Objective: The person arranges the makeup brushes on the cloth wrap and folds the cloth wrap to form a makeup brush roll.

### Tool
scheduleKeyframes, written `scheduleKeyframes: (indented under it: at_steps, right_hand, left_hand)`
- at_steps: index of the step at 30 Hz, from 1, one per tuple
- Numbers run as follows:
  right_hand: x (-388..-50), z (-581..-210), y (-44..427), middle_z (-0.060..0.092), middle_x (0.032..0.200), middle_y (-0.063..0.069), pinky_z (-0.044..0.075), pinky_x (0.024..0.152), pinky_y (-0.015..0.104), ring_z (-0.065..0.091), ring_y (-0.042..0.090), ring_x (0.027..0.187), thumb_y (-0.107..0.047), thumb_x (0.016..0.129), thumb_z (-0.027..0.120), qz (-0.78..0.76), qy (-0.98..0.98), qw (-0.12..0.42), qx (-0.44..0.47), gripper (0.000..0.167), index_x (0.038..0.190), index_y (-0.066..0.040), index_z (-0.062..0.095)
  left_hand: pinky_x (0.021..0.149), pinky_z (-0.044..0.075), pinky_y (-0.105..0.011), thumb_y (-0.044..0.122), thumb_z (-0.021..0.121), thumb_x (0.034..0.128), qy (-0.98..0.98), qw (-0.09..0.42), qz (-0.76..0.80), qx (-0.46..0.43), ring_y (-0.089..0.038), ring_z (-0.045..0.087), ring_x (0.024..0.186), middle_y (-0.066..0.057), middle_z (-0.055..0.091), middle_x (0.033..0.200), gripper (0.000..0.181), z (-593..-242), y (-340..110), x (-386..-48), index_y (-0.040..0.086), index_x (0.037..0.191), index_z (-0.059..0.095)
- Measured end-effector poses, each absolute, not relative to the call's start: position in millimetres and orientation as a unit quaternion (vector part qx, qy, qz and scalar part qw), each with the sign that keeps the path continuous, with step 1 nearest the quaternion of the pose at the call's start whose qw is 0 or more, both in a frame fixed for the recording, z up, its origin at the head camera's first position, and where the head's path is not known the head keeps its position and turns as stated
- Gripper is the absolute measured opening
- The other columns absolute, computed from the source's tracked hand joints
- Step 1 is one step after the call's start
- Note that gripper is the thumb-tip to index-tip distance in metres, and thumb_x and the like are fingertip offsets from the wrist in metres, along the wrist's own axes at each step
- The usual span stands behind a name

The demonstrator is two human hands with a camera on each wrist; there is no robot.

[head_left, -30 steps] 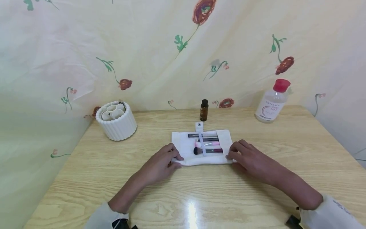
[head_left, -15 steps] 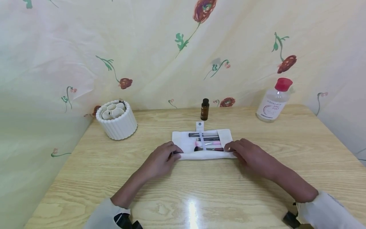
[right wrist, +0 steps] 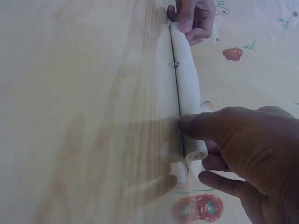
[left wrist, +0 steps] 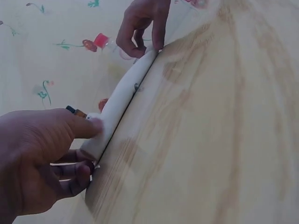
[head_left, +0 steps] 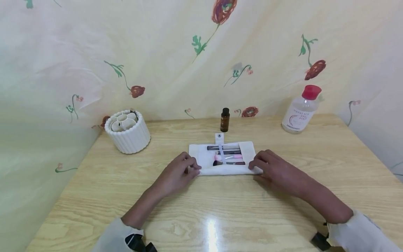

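Observation:
A white cloth makeup brush roll (head_left: 203, 157) lies on the table, its near edge turned up into a thick fold. Several makeup brushes (head_left: 233, 163) sit side by side in it under a pale strap, and a snap tab (head_left: 219, 138) sticks out at the back. My left hand (head_left: 177, 174) holds the left end of the fold between thumb and curled fingers. At the other end my right hand (head_left: 277, 172) grips the fold, thumb in front. The right wrist view shows the roll's coiled end (right wrist: 196, 155) beside the right thumb.
Behind the roll stands a small brown bottle (head_left: 225, 120) with a black cap. A white ribbed holder (head_left: 130, 136) is at the back left. A clear bottle (head_left: 299, 117) with a red cap stands at the back right, before the flowered wall covering.
Both hands have turned the near edge of the brush roll over and away from me, up close to the lowest brush. Then the fingers have shifted slightly on the fold.

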State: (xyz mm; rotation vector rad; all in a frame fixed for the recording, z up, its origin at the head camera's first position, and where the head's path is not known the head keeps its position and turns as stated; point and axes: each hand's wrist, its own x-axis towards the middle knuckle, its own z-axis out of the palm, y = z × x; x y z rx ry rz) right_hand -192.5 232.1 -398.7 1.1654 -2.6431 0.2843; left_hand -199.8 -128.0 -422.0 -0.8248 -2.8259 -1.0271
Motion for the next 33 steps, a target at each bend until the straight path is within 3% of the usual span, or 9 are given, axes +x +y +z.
scheduleKeyframes:
  at_steps: [4, 10, 19, 26, 33]
  right_hand:
    - [-191.9, -400.7, 232.3, 0.06, 0.111, -0.001, 0.055, 0.084, 0.035, 0.054, 0.014, 0.103, -0.01, 0.081, 0.084, 0.101, -0.904, 0.124, 0.397, 0.037, 0.113, -0.017, 0.068]
    - [-195.8, -404.9, 233.0, 0.064, 0.11, 0.001, 0.056, 0.084, 0.037, 0.061, 0.016, 0.1, -0.001, 0.081, 0.08, 0.112, -0.897, 0.14, 0.405, 0.038, 0.116, -0.011, 0.068]
    - [-204.4, -406.8, 233.5, 0.065, 0.114, -0.005, 0.055, 0.086, 0.038, 0.058, 0.012, 0.098, 0.001, 0.092, 0.069, 0.193, -0.921, 0.074, 0.33, 0.035, 0.121, -0.017, 0.063]
    - [-214.0, -405.8, 229.3, 0.06, 0.113, -0.006, 0.05, 0.079, 0.032, 0.054, 0.014, 0.094, 0.005, 0.096, 0.059, 0.227, -0.917, 0.053, 0.323, 0.037, 0.124, -0.018, 0.056]
    - [-223.2, -405.1, 228.2, 0.059, 0.112, -0.003, 0.053, 0.083, 0.036, 0.056, 0.017, 0.096, 0.013, 0.093, 0.058, 0.252, -0.912, 0.042, 0.322, 0.045, 0.12, -0.022, 0.058]
  left_hand:
    - [0.068, 0.048, -0.025, 0.019, 0.077, 0.0909, -0.908, 0.005, -0.32, -0.269, -0.007, 0.049, 0.078, 0.008, 0.052, 0.105, 0.018, -420.9, -129.2, -199.2, 0.021, 0.107, 0.07]
    - [0.066, 0.047, -0.024, 0.014, 0.073, 0.093, -0.909, 0.025, -0.315, -0.272, -0.006, 0.05, 0.075, 0.009, 0.054, 0.106, 0.016, -420.6, -129.1, -198.7, 0.016, 0.109, 0.073]
    - [0.067, 0.047, -0.022, 0.021, 0.075, 0.0924, -0.918, 0.039, -0.281, -0.278, -0.003, 0.05, 0.075, 0.009, 0.053, 0.109, 0.022, -422.8, -130.3, -200.2, 0.017, 0.114, 0.074]
    - [0.067, 0.046, -0.023, 0.02, 0.068, 0.0972, -0.913, 0.058, -0.294, -0.278, -0.005, 0.049, 0.076, 0.007, 0.054, 0.099, 0.019, -426.7, -131.1, -203.9, 0.014, 0.115, 0.073]
    - [0.065, 0.047, -0.025, 0.015, 0.061, 0.101, -0.897, 0.067, -0.333, -0.283, -0.008, 0.05, 0.076, 0.009, 0.052, 0.096, 0.027, -431.7, -130.4, -209.3, 0.027, 0.125, 0.062]
